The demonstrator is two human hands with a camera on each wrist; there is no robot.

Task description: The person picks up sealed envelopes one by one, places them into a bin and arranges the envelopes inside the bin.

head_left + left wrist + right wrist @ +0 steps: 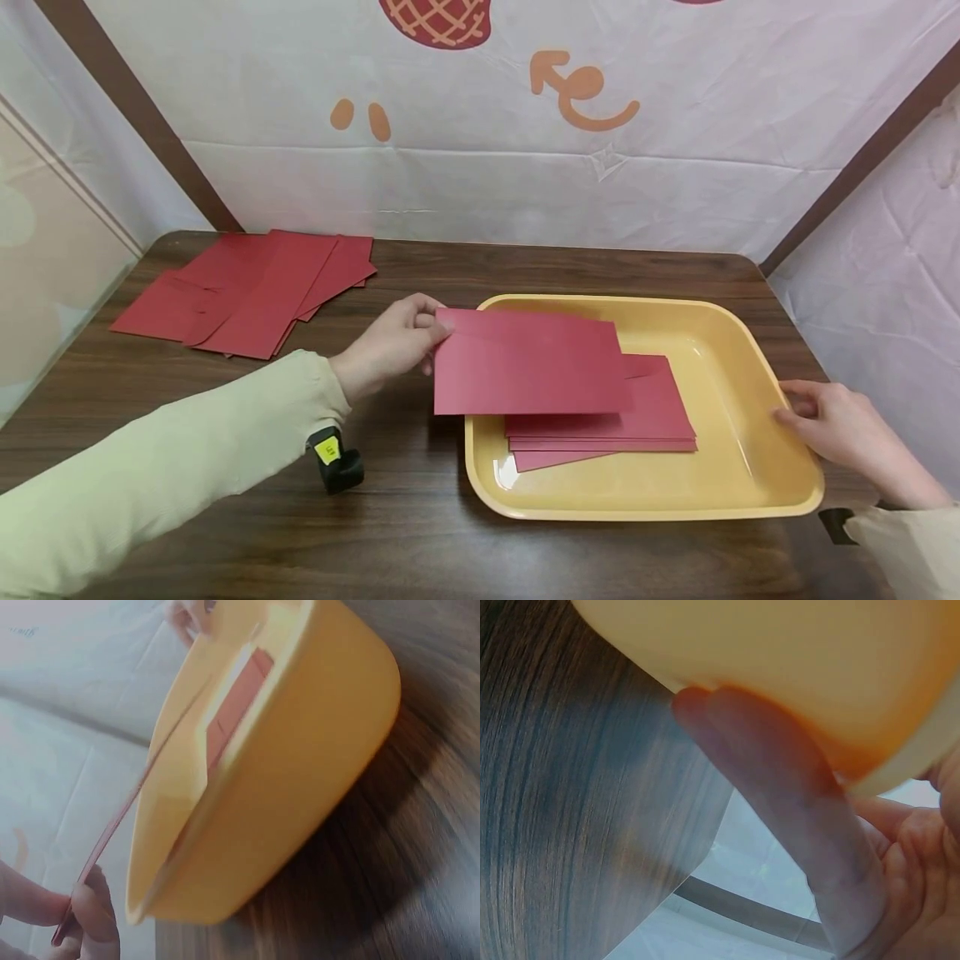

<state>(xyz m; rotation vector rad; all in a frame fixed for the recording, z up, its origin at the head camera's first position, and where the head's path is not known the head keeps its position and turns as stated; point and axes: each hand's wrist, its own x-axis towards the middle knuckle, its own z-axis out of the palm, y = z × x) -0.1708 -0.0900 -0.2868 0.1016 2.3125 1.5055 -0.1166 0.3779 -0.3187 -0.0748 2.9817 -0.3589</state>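
- The right hand (847,429) grips the right side of the yellow rounded-rectangular plastic tray (720,492), fingers together against its outer wall and thumb at the rim, probably to steady it.
- Left of those fingers, inside the tray, lies a loose stack of red rectangular paper envelopes (660,408), its edges uneven.
- The left hand (393,346) pinches one flat red rectangular paper envelope (525,367) by its left edge, thumb against fingers; holding only the edge seems to leave the rest free to reach over the tray's rim.
- This held envelope extends rightward from those fingers, above the stack and apart from it.
- Beyond the left fingers, farther left, a fanned pile of red paper envelopes (262,292) rests on the dark wood-grain table (405,533), seemingly within that hand's reach.
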